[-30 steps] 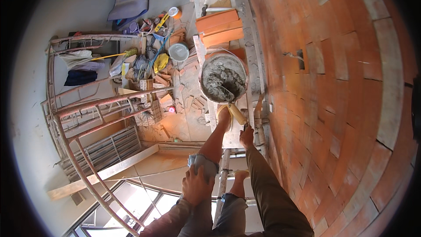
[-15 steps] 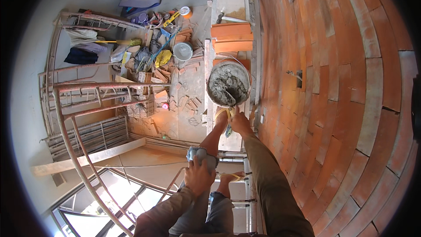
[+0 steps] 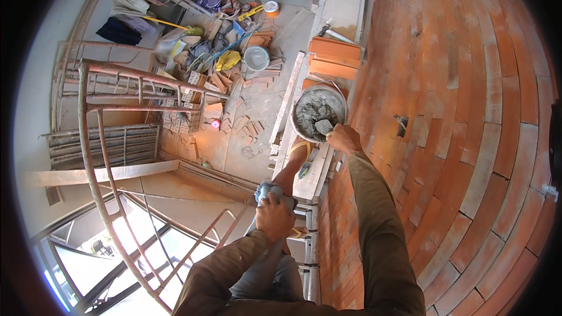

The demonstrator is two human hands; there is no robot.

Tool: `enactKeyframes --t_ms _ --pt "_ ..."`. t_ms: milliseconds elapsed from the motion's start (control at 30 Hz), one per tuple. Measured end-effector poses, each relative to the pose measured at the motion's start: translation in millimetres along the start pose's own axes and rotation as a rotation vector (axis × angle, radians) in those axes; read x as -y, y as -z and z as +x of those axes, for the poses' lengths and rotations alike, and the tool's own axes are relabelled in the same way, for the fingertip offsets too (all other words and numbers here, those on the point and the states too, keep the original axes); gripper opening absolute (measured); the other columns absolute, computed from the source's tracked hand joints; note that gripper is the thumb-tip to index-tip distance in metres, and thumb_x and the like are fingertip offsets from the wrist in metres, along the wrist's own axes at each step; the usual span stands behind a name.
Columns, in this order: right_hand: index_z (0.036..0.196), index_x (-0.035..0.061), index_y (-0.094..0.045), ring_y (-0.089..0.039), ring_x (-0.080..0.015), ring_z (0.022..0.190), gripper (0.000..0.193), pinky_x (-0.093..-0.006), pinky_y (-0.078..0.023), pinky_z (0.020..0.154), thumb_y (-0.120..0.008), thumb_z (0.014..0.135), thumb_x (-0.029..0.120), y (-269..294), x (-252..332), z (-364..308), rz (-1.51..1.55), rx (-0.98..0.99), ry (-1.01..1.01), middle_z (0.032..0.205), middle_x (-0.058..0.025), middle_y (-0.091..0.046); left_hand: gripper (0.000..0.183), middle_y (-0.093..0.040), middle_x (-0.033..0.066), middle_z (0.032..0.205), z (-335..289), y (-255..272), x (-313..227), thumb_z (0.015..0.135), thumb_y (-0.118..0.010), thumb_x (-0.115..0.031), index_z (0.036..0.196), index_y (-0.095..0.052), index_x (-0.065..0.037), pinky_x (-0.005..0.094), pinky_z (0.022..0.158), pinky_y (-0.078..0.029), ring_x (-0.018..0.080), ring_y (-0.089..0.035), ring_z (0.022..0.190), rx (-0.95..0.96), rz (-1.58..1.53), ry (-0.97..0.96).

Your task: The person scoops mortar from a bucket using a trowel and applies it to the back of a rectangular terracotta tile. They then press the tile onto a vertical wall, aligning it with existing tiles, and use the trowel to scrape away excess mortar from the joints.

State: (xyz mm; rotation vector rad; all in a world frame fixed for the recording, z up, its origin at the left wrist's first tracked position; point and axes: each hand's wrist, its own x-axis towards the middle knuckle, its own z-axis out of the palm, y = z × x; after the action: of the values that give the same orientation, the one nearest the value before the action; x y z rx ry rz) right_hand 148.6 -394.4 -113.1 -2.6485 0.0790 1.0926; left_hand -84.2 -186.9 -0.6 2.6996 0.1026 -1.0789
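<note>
My right hand [image 3: 343, 140] is closed round the handle of a trowel [image 3: 324, 127]. Its pale blade lies over the grey mortar [image 3: 317, 109] in a round bucket [image 3: 294, 127], near the rim on my side. The bucket stands on a plank [image 3: 307, 184], just beyond my sandalled foot [image 3: 300, 151]. My left hand [image 3: 273, 217] rests over my bent knee, fingers spread on the rolled denim, with nothing in it. Orange tiles [image 3: 335, 52] are stacked past the bucket, and a hammer [image 3: 338, 35] lies behind them.
A tiled wall [image 3: 456, 140] rises close on my right, with a small opening [image 3: 401, 126] in it. Left of the plank stands a metal scaffold frame [image 3: 89, 134]. On the floor below are a second bucket [image 3: 256, 58], a yellow bag [image 3: 228, 61] and scattered tile pieces.
My right hand has lifted and shifted right, bringing the trowel blade up clear of the mortar, where it was sunk. My left hand stays on my knee; the whole view has tilted.
</note>
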Motion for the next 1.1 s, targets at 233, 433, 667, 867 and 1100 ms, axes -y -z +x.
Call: enactKeyframes --t_ms 233,433,667,867,1100 --pt "0.102 -0.0004 -0.073 -0.072 -0.0332 0.093 0.041 -0.0440 -0.056 0.081 -0.068 0.086 0.036 -12 4 10 0.218 0.076 -0.066 0.099 -0.0215 -0.073 0.051 -0.048 0.0285 0.136 0 3 0 0.081 -0.068 -0.039 0.113 -0.066 0.001 0.0571 0.087 -0.053 0.0493 -0.058 0.113 -0.035 -0.015 0.013" --pt "0.096 0.0023 -0.076 -0.072 -0.0309 0.091 0.038 -0.0425 -0.055 0.081 -0.069 0.084 0.038 -4 -21 -1 0.478 0.193 -0.059 0.094 -0.0210 -0.073 0.050 -0.050 0.0279 0.134 0 2 -3 0.081 -0.069 -0.039 0.112 -0.066 0.000 0.0556 0.087 -0.054 0.0482 -0.058 0.112 -0.083 0.022 0.012" --pt "0.099 0.0093 -0.077 -0.070 -0.0355 0.098 0.032 -0.0451 -0.055 0.086 -0.072 0.081 0.036 -62 -22 4 0.044 -0.117 0.210 0.099 -0.0175 -0.074 0.049 -0.051 0.0275 0.133 2 4 -4 0.081 -0.069 -0.040 0.110 -0.068 0.000 0.0555 0.085 -0.054 0.0474 -0.060 0.110 -0.081 0.076 -0.014" --pt "0.114 0.0077 -0.074 -0.071 -0.0297 0.084 0.046 -0.0410 -0.055 0.073 -0.076 0.079 0.037 -27 -42 7 0.258 0.071 0.141 0.093 -0.0152 -0.074 0.047 -0.052 0.0268 0.131 4 0 -2 0.081 -0.069 -0.039 0.109 -0.068 0.000 0.0557 0.084 -0.054 0.0469 -0.061 0.108 -0.108 0.100 -0.026" --pt "0.121 0.0047 -0.072 -0.050 -0.0104 0.050 0.036 -0.0279 -0.040 0.045 -0.067 0.094 0.027 -47 -91 -10 0.847 0.272 0.028 0.077 -0.0063 -0.068 0.048 -0.052 0.0258 0.131 8 3 -4 0.082 -0.068 -0.040 0.110 -0.067 -0.001 0.0559 0.085 -0.054 0.0462 -0.061 0.108 -0.070 0.098 -0.027"
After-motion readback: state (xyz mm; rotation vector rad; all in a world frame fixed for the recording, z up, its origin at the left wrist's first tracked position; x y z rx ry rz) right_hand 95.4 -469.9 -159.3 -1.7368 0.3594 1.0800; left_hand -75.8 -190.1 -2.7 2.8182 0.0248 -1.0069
